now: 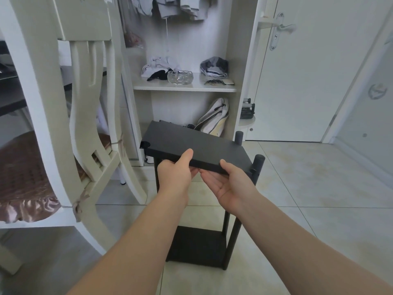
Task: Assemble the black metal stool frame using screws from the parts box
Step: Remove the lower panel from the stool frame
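Observation:
The black metal stool frame (pixel 230 241) stands upright on the tiled floor, with a low black shelf (pixel 195 243) between its legs and round posts (pixel 258 165) rising at the right. A flat black top panel (pixel 191 143) lies tilted across the top of the frame. My left hand (pixel 175 172) grips the panel's near edge, thumb on top and fingers underneath. My right hand (pixel 231 184) holds the same edge further right, thumb on top, palm up below it. No screws or parts box are visible.
A white wooden chair (pixel 85 128) with a brown cushion (pixel 23 177) stands close at the left. Behind the stool is an open wardrobe with a shelf (pixel 185 87) holding a glass bowl (pixel 180 77) and clothes. A white door (pixel 297 71) is at the right.

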Demonstrator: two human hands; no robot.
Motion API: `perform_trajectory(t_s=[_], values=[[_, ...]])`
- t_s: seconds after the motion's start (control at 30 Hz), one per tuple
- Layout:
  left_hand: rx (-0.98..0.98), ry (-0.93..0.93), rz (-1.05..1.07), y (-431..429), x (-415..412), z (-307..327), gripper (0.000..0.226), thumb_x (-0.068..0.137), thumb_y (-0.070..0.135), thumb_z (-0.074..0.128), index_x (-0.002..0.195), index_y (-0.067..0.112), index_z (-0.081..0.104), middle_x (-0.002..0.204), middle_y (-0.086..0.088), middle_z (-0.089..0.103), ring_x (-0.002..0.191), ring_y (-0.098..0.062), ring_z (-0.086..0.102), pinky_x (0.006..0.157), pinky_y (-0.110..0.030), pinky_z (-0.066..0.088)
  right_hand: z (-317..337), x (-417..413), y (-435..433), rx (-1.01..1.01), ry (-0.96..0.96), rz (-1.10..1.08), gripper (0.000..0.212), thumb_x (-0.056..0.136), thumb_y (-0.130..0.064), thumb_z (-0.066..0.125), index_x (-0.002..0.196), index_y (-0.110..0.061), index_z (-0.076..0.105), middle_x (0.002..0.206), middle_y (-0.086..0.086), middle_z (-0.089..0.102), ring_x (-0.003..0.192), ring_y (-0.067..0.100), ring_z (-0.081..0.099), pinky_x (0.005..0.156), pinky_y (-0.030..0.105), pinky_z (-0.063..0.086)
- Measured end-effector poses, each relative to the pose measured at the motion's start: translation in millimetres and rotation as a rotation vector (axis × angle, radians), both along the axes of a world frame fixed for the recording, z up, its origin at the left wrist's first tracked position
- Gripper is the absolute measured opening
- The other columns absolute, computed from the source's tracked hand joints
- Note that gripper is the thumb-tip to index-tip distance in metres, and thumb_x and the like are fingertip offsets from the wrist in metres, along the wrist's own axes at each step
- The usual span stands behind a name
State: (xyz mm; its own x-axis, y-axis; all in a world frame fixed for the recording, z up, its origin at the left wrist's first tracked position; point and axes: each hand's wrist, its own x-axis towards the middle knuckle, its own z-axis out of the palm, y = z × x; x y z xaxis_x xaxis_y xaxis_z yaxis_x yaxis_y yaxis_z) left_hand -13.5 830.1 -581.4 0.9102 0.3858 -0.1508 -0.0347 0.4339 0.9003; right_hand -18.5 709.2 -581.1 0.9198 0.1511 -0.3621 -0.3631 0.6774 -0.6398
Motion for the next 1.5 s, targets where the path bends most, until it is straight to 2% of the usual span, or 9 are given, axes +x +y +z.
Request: perform_trajectory(t_s=[0.53, 0.63, 0.73, 0.87, 0.97, 1.03, 1.17, 1.37, 1.5], values=[[-0.144, 0.057, 0.026, -16, 26, -10, 0.018, 0.093, 0.013, 0.069, 0.107, 0.007, 0.060, 0.106, -0.012, 0.073, 0.074, -0.016, 0.076, 0.070, -0.026, 0.061, -2, 26, -24, -0.154, 0.035, 0.098, 0.029, 0.103, -0.022, 0.058, 0.113, 0.004, 0.058, 0.092, 0.025, 0.075, 0.082, 0.033, 0.077, 0.060, 0.038, 0.063], [-0.168, 0.075, 0.036, -17, 29, -10, 0.017, 0.092, 0.014, 0.071, 0.103, 0.010, 0.059, 0.106, -0.010, 0.072, 0.069, -0.014, 0.075, 0.070, -0.027, 0.061, 2, 22, -44, -0.529, -0.004, 0.108, 0.037, 0.101, -0.029, 0.061, 0.106, 0.007, 0.062, 0.082, 0.020, 0.076, 0.072, 0.028, 0.077, 0.053, 0.032, 0.060], [-0.180, 0.082, 0.031, -16, 30, -10, 0.028, 0.091, 0.014, 0.072, 0.115, 0.009, 0.058, 0.106, -0.009, 0.071, 0.067, -0.013, 0.075, 0.070, -0.027, 0.062, 5, 23, -72, -1.069, -0.191, -0.158, 0.020, 0.095, -0.019, 0.058, 0.093, -0.001, 0.068, 0.072, 0.007, 0.075, 0.054, 0.014, 0.068, 0.050, 0.028, 0.054], [-0.190, 0.083, 0.028, -14, 29, -10, 0.037, 0.091, 0.014, 0.073, 0.122, 0.007, 0.055, 0.106, -0.010, 0.071, 0.068, -0.014, 0.075, 0.069, -0.028, 0.063, 3, 34, -99, -1.433, -0.367, -0.459, 0.019, 0.094, -0.020, 0.059, 0.113, -0.017, 0.060, 0.112, -0.001, 0.063, 0.092, 0.018, 0.061, 0.072, 0.035, 0.051], [-0.196, 0.104, 0.022, -16, 27, -10, 0.034, 0.090, 0.015, 0.073, 0.119, 0.008, 0.057, 0.100, -0.008, 0.074, 0.067, -0.015, 0.075, 0.080, -0.034, 0.061, -8, 43, -105, -1.458, -0.419, -0.250, 0.042, 0.099, -0.017, 0.057, 0.141, -0.019, 0.050, 0.134, 0.001, 0.053, 0.115, 0.022, 0.057, 0.090, 0.035, 0.048], [-0.213, 0.104, 0.026, -17, 27, -9, 0.034, 0.090, 0.014, 0.073, 0.120, 0.008, 0.057, 0.100, -0.009, 0.074, 0.069, -0.017, 0.076, 0.082, -0.036, 0.062, -14, 45, -106, -1.405, -0.438, -0.170, 0.046, 0.099, -0.012, 0.056, 0.144, -0.020, 0.049, 0.124, -0.006, 0.057, 0.105, 0.019, 0.060, 0.083, 0.027, 0.044], [-0.255, 0.082, 0.039, -18, 28, -9, 0.038, 0.090, 0.009, 0.073, 0.124, 0.006, 0.056, 0.104, -0.012, 0.074, 0.073, -0.021, 0.076, 0.079, -0.038, 0.063, -16, 43, -110, -1.327, -0.398, -0.246, 0.031, 0.099, -0.014, 0.055, 0.128, -0.023, 0.060, 0.108, -0.008, 0.065, 0.090, 0.017, 0.066, 0.066, 0.027, 0.046], [-0.278, 0.075, 0.027, -27, 30, -11, 0.033, 0.090, 0.007, 0.072, 0.118, 0.008, 0.057, 0.106, -0.011, 0.074, 0.072, -0.021, 0.076, 0.080, -0.039, 0.063, -14, 36, -115, -1.280, -0.380, -0.246, 0.014, 0.092, -0.014, 0.066, 0.102, -0.021, 0.060, 0.094, -0.013, 0.066, 0.082, 0.010, 0.064, 0.062, 0.024, 0.043], [-0.296, 0.084, 0.012, -32, 32, -18, 0.033, 0.090, 0.007, 0.072, 0.119, 0.008, 0.057, 0.106, -0.012, 0.074, 0.072, -0.022, 0.076, 0.071, -0.036, 0.064, -10, 33, -118, -1.291, -0.345, -0.286, 0.013, 0.091, -0.013, 0.068, 0.099, -0.023, 0.064, 0.094, -0.009, 0.065, 0.083, 0.014, 0.062, 0.063, 0.025, 0.043]])
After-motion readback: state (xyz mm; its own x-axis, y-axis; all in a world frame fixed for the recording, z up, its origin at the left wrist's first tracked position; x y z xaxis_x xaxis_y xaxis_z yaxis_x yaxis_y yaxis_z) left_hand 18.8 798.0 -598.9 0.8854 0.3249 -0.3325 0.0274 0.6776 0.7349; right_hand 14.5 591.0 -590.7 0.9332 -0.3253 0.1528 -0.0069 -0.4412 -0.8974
